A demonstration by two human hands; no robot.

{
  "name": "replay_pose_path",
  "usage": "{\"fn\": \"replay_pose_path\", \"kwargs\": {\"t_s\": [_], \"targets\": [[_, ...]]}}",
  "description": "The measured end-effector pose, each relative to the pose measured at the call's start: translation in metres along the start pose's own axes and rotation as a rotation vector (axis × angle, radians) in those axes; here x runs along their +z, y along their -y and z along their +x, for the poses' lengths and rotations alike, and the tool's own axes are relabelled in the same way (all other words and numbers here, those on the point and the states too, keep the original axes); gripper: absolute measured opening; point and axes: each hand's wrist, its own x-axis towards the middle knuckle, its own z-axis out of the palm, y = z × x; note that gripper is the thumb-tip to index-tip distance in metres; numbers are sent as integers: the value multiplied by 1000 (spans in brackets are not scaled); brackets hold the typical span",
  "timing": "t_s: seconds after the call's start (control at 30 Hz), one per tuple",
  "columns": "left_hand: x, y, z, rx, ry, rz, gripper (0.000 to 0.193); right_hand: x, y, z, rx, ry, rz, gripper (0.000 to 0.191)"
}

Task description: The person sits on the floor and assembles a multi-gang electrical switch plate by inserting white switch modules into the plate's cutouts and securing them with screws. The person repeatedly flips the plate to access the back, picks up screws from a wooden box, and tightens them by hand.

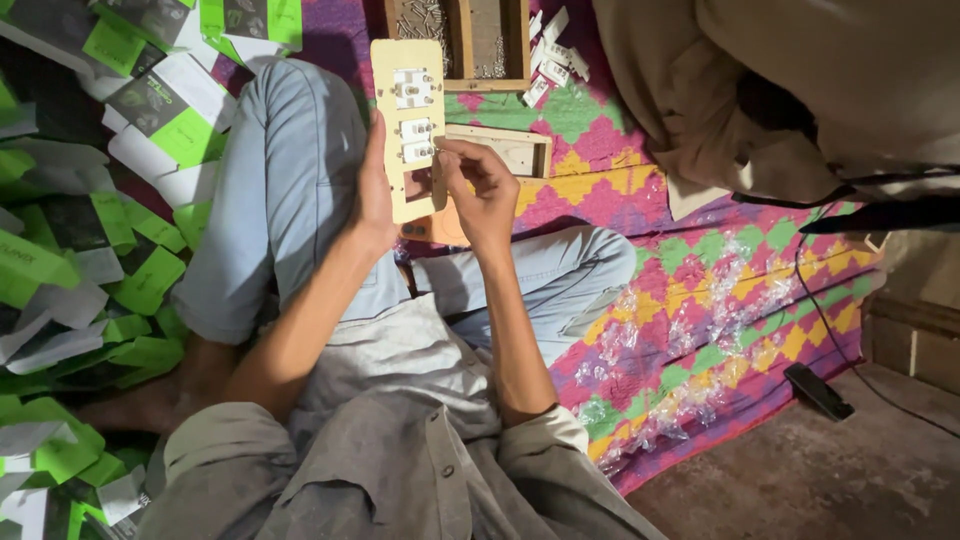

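While left hand (375,200) clamps the cream switch plate (408,125) edge | right hand (480,190) fingertips pinched at white switch module (417,151) | risk: one-edge hold, plate may twist, module seats crooked.

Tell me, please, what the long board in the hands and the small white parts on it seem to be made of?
The board, held by the left hand, looks like pale wood or plywood, matte and unpainted, with cut openings. The white switch parts seem to be moulded plastic, smooth with a slight shine. The right hand touches one; what its fingertips pinch is too small to tell.
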Motion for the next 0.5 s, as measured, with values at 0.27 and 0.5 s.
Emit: {"fn": "replay_pose_path", "kwargs": {"t_s": [0.27, 0.5], "targets": [[0, 3, 1, 28, 4, 5, 67, 3, 0, 0, -34, -8, -41, 19], [-1, 2, 1, 4, 29, -43, 68, 11, 4, 1, -111, -60, -103, 17]]}}
